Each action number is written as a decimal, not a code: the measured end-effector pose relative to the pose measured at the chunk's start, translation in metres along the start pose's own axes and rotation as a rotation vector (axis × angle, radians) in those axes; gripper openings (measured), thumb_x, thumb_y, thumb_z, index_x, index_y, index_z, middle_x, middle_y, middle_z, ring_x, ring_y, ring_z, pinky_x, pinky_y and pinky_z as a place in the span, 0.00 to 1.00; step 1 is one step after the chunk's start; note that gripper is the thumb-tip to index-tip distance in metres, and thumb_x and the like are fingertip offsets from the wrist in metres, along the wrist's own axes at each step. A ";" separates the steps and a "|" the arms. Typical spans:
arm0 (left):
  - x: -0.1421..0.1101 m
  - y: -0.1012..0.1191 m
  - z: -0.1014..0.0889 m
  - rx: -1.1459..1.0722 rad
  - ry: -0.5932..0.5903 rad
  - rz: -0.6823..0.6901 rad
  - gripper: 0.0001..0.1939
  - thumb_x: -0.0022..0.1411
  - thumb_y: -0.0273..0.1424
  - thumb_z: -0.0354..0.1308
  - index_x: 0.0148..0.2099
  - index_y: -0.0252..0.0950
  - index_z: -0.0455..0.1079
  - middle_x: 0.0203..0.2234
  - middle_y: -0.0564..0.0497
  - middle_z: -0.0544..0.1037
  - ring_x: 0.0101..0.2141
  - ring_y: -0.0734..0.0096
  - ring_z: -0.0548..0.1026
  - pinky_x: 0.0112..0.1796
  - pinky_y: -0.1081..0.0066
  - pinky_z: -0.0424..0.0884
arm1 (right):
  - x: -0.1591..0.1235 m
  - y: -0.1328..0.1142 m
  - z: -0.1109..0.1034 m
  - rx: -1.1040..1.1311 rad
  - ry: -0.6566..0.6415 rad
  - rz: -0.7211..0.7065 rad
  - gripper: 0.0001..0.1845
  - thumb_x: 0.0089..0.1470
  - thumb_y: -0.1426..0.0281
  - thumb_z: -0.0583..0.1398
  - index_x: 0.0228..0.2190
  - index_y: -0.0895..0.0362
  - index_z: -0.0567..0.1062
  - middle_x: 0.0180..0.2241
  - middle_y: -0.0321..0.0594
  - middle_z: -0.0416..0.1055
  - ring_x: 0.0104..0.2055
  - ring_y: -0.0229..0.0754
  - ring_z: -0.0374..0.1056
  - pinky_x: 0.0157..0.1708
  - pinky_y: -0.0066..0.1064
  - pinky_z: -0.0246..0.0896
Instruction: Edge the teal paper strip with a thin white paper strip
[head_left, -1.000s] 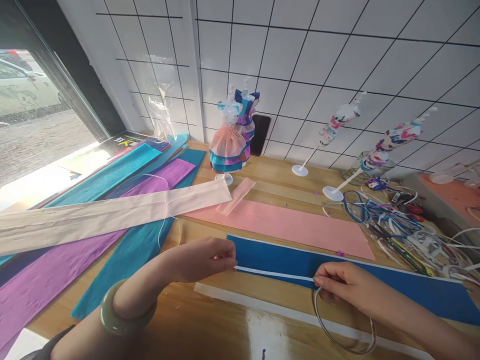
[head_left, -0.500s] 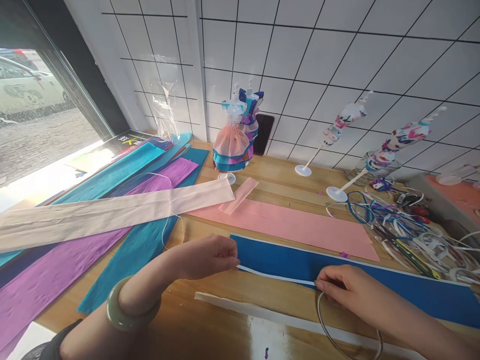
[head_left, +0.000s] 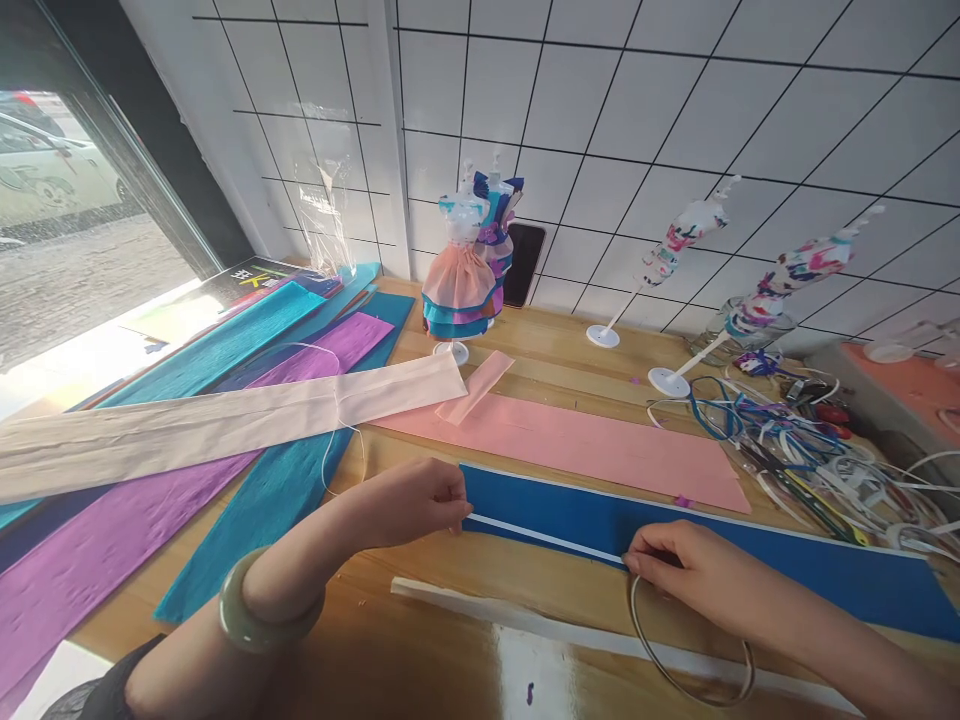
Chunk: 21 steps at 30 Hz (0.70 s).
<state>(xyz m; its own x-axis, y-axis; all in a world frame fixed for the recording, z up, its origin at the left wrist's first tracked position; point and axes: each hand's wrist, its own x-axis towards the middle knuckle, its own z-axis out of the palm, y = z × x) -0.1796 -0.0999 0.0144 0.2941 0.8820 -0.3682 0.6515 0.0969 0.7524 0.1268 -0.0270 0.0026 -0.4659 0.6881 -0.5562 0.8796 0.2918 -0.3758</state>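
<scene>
A thin white strip runs taut between my two hands, over the near edge of a long blue sheet. My left hand pinches the strip's left end at the blue sheet's left edge. Farther right, my right hand pinches the strip between thumb and finger. The strip's white backing or another pale strip lies on the wood nearer to me; I cannot tell which. A white line borders the blue sheet's far edge. A bangle hangs on each wrist.
Behind lie a pink sheet, a cream strip, purple and teal strips. Small dressed forms stand by the tiled wall, with patterned forms to their right. Scissors lie among tangled strips at right.
The white strip, slightly slack and bowed before, is now straight between my hands and lies along the blue sheet's near edge. Both hands remain closed on it.
</scene>
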 end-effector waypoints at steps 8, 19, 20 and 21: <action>0.003 -0.001 0.002 0.061 0.035 -0.001 0.10 0.54 0.34 0.49 0.25 0.36 0.67 0.21 0.56 0.74 0.22 0.76 0.65 0.22 0.75 0.57 | 0.002 0.004 0.001 -0.039 -0.016 0.007 0.16 0.52 0.59 0.51 0.23 0.53 0.74 0.25 0.37 0.72 0.28 0.42 0.65 0.25 0.29 0.51; 0.004 -0.006 0.004 0.116 0.044 -0.006 0.08 0.52 0.33 0.50 0.25 0.37 0.67 0.20 0.56 0.71 0.22 0.76 0.64 0.22 0.75 0.57 | 0.001 0.005 0.001 0.029 -0.069 -0.006 0.16 0.52 0.58 0.53 0.24 0.53 0.75 0.27 0.35 0.74 0.31 0.43 0.66 0.28 0.29 0.53; 0.004 -0.006 0.005 0.128 0.059 -0.010 0.08 0.51 0.33 0.50 0.25 0.37 0.66 0.19 0.57 0.70 0.22 0.76 0.64 0.22 0.75 0.56 | 0.002 0.005 0.001 0.025 -0.063 -0.005 0.16 0.52 0.58 0.53 0.24 0.53 0.75 0.27 0.35 0.74 0.30 0.43 0.66 0.28 0.29 0.53; 0.004 -0.006 0.006 0.142 0.074 -0.016 0.07 0.51 0.33 0.51 0.24 0.37 0.65 0.19 0.57 0.69 0.22 0.76 0.63 0.22 0.75 0.56 | 0.002 0.005 0.001 0.017 -0.056 -0.002 0.16 0.52 0.58 0.53 0.24 0.53 0.75 0.26 0.36 0.74 0.30 0.43 0.66 0.27 0.29 0.53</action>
<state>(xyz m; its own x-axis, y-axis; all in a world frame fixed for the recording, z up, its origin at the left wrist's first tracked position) -0.1782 -0.0996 0.0057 0.2337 0.9131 -0.3340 0.7497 0.0496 0.6600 0.1300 -0.0248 -0.0013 -0.4727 0.6493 -0.5959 0.8772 0.2815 -0.3890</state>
